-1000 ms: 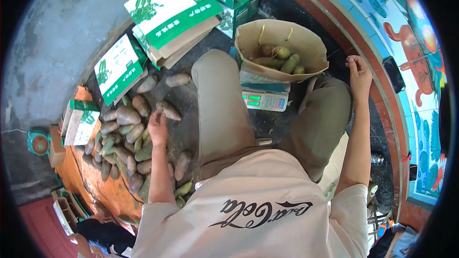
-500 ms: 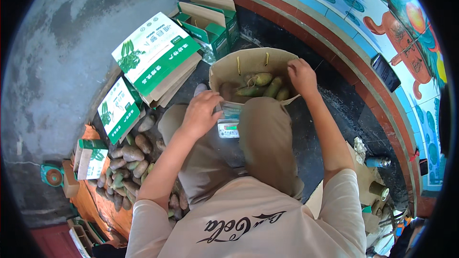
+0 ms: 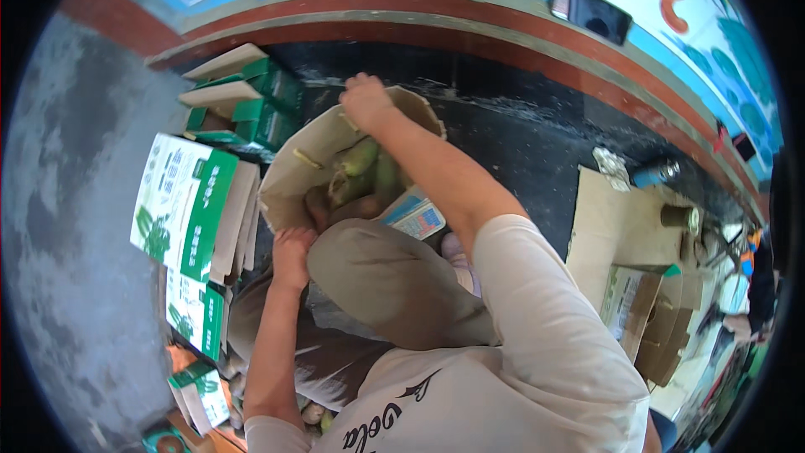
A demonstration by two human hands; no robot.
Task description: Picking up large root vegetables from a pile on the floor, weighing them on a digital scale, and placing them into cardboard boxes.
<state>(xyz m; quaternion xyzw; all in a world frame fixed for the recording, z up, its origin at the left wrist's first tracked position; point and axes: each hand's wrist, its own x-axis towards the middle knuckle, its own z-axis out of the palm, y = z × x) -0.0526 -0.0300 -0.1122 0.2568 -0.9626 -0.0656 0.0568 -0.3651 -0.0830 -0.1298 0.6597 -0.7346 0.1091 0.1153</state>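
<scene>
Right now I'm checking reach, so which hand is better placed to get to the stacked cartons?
Left, probably: the left hand is at the near rim of the paper bag, close to the stacked cartons; the right hand is at the bag's far rim, farther off.

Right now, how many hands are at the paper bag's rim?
2: the left hand is at the near-left rim of the paper bag, and the right hand is at its far rim. No other hand shows there.
</scene>
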